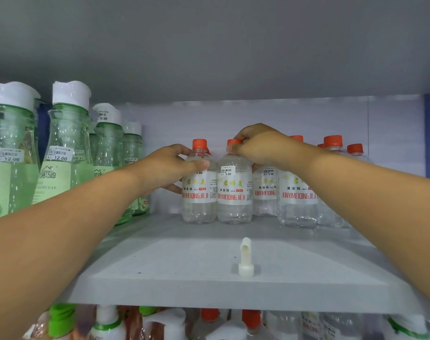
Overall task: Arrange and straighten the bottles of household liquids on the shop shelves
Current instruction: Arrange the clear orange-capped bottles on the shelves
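Head view: grey shelf, bare along its front edge.
Green bottles: upright at the shelf's left end.
Clear bottles: red-capped, clustered near the back edge.
Left hand: fingers wrapped around the leftmost clear bottle.
Right hand: fingers pinching the neighbouring bottle's cap.
White peg: near the front edge.

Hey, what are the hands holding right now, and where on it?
The left hand grips one clear orange-capped bottle around its shoulder. The right hand pinches the neighbouring bottle at its cap and neck.
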`<state>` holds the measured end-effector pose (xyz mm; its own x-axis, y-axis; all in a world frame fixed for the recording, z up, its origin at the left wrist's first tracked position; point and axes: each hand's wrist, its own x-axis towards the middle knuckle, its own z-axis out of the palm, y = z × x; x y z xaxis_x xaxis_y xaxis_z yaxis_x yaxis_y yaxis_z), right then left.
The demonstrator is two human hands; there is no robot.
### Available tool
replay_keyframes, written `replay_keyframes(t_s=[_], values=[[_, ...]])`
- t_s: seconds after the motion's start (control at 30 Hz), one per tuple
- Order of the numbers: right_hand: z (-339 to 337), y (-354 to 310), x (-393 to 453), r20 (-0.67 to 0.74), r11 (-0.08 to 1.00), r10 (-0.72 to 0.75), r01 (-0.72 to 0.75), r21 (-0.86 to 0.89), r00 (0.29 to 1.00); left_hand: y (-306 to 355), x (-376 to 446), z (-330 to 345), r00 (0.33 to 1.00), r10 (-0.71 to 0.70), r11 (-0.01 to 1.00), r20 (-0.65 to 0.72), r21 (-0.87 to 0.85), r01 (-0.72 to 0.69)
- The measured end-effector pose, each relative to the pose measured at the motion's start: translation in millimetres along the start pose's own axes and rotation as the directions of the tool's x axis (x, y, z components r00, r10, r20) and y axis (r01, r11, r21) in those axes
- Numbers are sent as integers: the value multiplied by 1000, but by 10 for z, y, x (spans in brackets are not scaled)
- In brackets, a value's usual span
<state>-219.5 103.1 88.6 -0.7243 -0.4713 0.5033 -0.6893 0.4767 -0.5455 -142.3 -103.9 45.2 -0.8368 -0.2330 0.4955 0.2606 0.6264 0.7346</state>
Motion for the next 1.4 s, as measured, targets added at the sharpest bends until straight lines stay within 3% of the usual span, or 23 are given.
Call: replay_keyframes(t_s=[0.2, 0.33, 0.43, 0.5, 0.57, 0.63, 0.73, 0.83, 0.93, 1.03, 1.4], values=[[20, 5, 33, 9, 999, -13, 14, -53, 1000, 26, -33, -2, 999, -35, 999, -8, 11, 35], [-121, -37, -25, -117, 955, -185, 150, -256, 976, 115, -112, 19, 993, -51, 990, -103, 124, 63], [-503, -20, -122, -331, 963, -266, 240, -120, 905, 303, -177, 58, 893, 189, 946, -409, 320, -54], [-839, 133, -204, -402, 970, -243, 217, -109, 883, 563, -223, 153, 818, 358, 917, -450, 333, -218], [-1125, 372, -318, -381, 975, -187, 124, -184, 905, 832, -226, 331, 861, 373, 922, -345, 240, -304], [-1280, 597, -409, -322, 967, -119, 36, -251, 939, 1041, -201, 544, 934, 313, 935, -174, 228, -271], [-1342, 785, -455, -175, 956, -17, -35, -291, 984, 1253, -101, 847, 980, 179, 893, 84, 404, -198], [-1327, 941, -410, -48, 949, 43, -55, -311, 998, 1369, 56, 1114, 973, 69, 788, 222, 586, -190], [-1397, 1054, -343, 12, 979, 122, -119, -165, 992, 1465, 228, 1317, 962, 76, 727, 261, 646, -233], [-1467, 1058, -324, 78, 985, 172, -169, -43, 982, 1472, 334, 1317, 968, 91, 754, 233, 619, -220], [-1132, 966, -195, -10, 994, 100, -100, -51, 995, 1239, 384, 1140, 984, 87, 711, 154, 682, -169]])
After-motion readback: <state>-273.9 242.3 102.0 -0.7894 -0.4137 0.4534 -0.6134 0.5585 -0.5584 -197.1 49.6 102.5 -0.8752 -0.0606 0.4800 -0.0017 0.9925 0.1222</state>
